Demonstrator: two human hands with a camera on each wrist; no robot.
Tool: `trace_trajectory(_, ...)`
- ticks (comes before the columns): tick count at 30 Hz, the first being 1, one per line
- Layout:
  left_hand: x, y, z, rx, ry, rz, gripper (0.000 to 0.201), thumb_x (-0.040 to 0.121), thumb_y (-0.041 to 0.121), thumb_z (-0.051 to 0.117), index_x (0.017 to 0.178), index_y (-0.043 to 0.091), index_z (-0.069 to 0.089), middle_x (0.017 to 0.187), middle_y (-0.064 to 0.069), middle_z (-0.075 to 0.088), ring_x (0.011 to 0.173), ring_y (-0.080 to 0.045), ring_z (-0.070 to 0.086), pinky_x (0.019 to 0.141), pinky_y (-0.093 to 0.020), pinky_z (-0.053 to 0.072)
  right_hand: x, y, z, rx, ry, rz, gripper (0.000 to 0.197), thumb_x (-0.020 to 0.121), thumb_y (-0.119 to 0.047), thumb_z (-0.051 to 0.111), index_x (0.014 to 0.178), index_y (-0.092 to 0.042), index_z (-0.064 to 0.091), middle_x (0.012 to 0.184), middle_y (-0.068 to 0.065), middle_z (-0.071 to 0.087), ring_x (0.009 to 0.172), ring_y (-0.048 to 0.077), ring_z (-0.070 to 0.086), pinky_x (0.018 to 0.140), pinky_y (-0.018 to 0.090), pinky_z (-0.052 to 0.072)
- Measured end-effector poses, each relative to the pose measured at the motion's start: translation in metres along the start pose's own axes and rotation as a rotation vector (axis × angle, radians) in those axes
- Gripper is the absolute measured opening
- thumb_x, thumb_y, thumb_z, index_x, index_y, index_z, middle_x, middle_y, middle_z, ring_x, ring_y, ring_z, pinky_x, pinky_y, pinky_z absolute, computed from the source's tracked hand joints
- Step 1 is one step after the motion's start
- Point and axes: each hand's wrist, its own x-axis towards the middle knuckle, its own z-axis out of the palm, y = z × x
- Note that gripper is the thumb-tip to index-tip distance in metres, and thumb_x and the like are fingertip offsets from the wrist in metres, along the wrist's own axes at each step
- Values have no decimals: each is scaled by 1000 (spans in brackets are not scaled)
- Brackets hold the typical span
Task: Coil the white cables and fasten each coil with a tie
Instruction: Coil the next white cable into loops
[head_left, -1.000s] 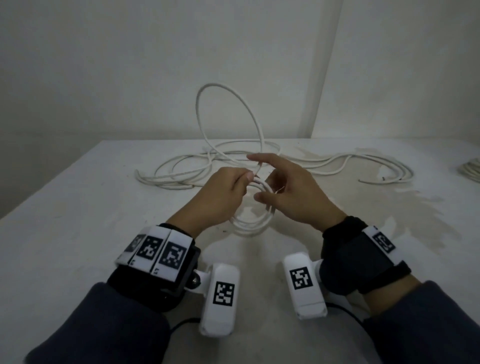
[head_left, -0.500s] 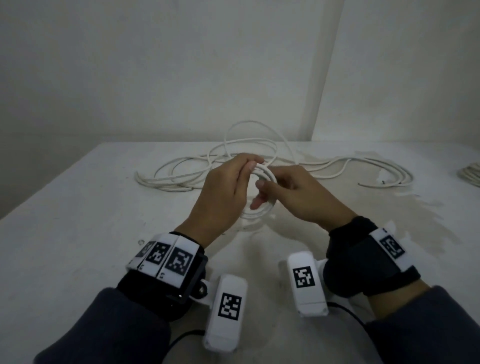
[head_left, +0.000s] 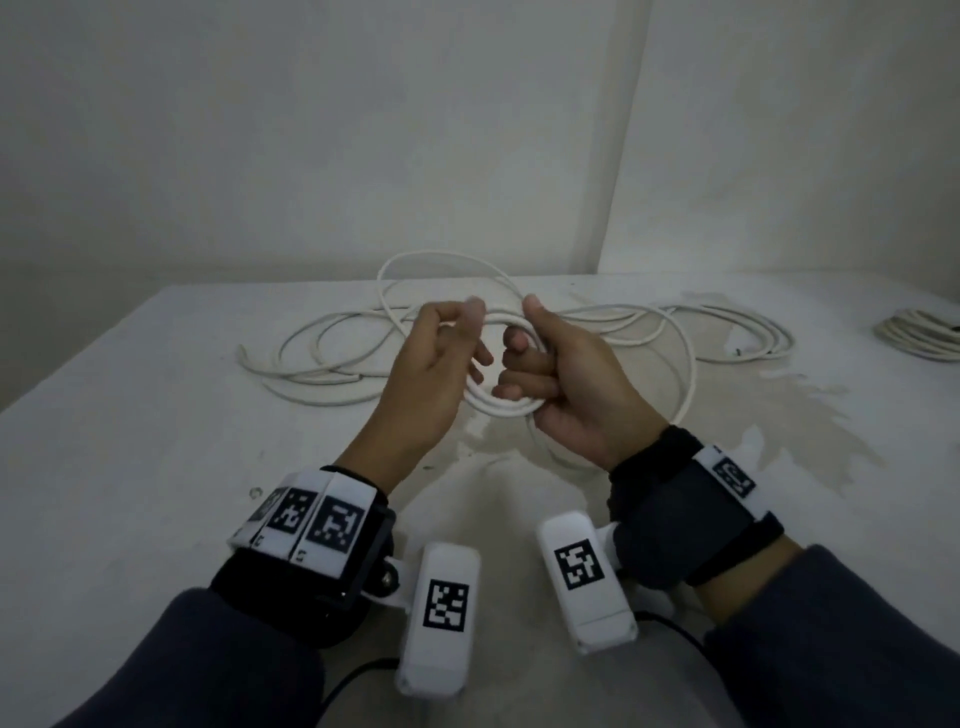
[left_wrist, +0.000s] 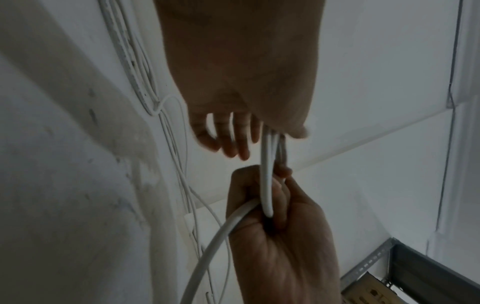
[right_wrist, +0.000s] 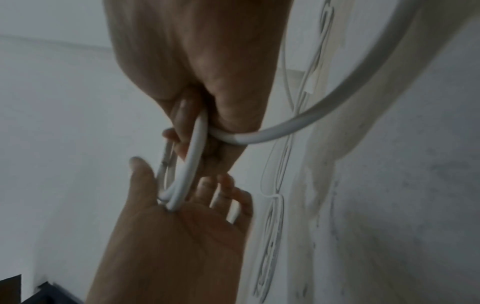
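Observation:
A small coil of white cable (head_left: 501, 408) hangs between my two hands above the table (head_left: 130, 467). My left hand (head_left: 467, 327) pinches the coil's top strands between thumb and forefinger, its other fingers nearly straight. My right hand (head_left: 524, 353) grips the coil's right side with curled fingers. From the coil the cable runs out in a wide loop (head_left: 691, 364) to the loose cable (head_left: 322, 358) lying beyond the hands. The left wrist view shows the right hand (left_wrist: 270, 185) clenched on the strands (left_wrist: 266, 185). In the right wrist view the strands (right_wrist: 192, 160) pass into the left hand (right_wrist: 182, 185).
A second coiled white cable (head_left: 919, 332) lies at the table's far right edge. A pale stain (head_left: 779, 415) marks the tabletop right of my hands. Walls close off the back. A metal shelf frame (left_wrist: 376, 265) shows low in the left wrist view.
The tall loop that stood above my hands has come down onto the coil. Both hands have lifted and moved away from me, and the right hand now grips the coil's right side.

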Motion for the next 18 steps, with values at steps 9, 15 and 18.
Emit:
trace_trajectory(9,-6,1,20,54,-654,-829,68,100,49,28,97,-4,69,72,-14,70,59,-18,64,54,-20,53,2,-14,-12,361,53,-58,49,102,-37,35,63,-9,43,37,-7,22,28,5,20,39,16,34)
trace_trajectory(15,-3,-7,36,-380,-638,-969,57,88,41,53,105,-13,66,89,-19,73,83,-20,66,89,-25,45,2,-15,-18,482,-10,-39,49,101,-39,36,63,-9,47,40,-6,24,31,6,24,42,18,42)
trace_trajectory(18,-5,-6,29,-575,-463,-910,33,95,22,50,112,-5,60,94,-18,72,78,-20,72,74,-22,55,2,-15,-16,405,28,-62,46,101,-38,37,68,-9,47,41,-7,24,32,6,24,46,19,44)
